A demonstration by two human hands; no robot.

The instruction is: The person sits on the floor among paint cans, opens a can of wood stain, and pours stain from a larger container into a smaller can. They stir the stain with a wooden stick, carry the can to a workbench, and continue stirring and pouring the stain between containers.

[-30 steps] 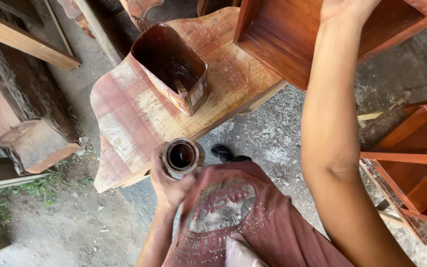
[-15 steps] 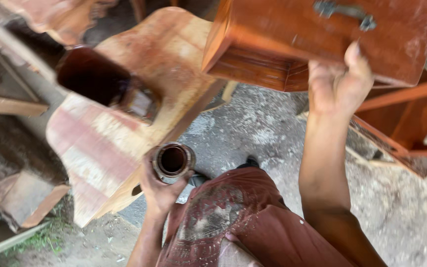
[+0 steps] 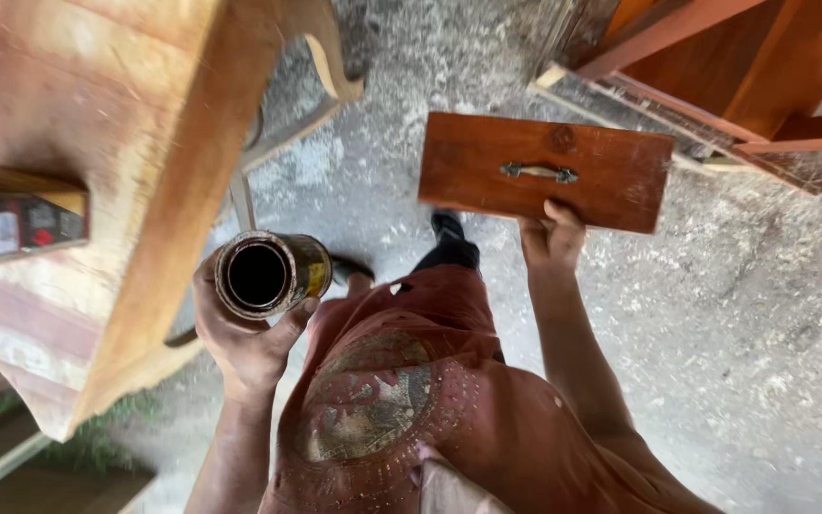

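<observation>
Wood bench, tin, drawer front, L to R.
Bench (image 3: 97, 143) far left w/ box (image 3: 16, 214) on it; left hand (image 3: 244, 333) wrapped round open tin (image 3: 268, 274); right hand (image 3: 552, 238) grips red-brown drawer front (image 3: 544, 171) by lower edge, above concrete floor (image 3: 763, 333).

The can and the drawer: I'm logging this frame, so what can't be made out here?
- Can, head view: the dark opening hides whatever is inside.
- Drawer: only its front panel shows; the body lies behind it.
- Right hand: fingertips hidden behind the drawer's lower edge.
- Left hand: palm hidden by the can.
- Cabinet: cut off by the frame's top edge.
</observation>
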